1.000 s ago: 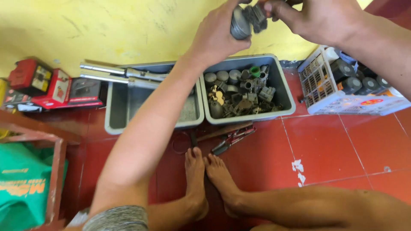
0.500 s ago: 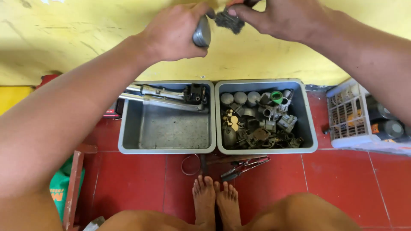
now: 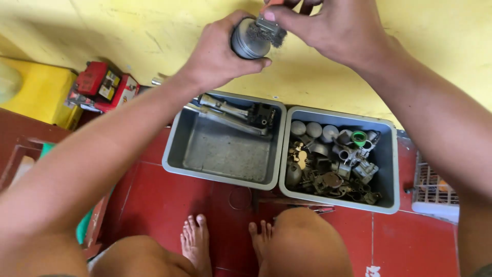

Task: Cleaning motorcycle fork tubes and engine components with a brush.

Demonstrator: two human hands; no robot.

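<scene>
My left hand [image 3: 215,59] grips a round grey metal cylinder [image 3: 248,41], held up in front of the yellow wall. My right hand [image 3: 338,31] holds a small wire brush [image 3: 267,32] with its bristles against the top of the cylinder. Both hands are raised well above two grey metal trays on the red tiled floor. The left tray [image 3: 177,151] holds long metal tools at its far end. The right tray [image 3: 392,169] is packed with several small metal parts and one green ring.
Red boxes [image 3: 102,84] and a yellow container [image 3: 36,90] stand at the left against the wall. A white plastic basket [image 3: 433,192] sits at the right edge. Pliers [image 3: 302,205] lie on the tiles before the trays, beside my knees and bare feet [image 3: 197,241].
The view has shifted, so the trays now sit lower and more central. My hands stay together at the top, the brush still against the cylinder.
</scene>
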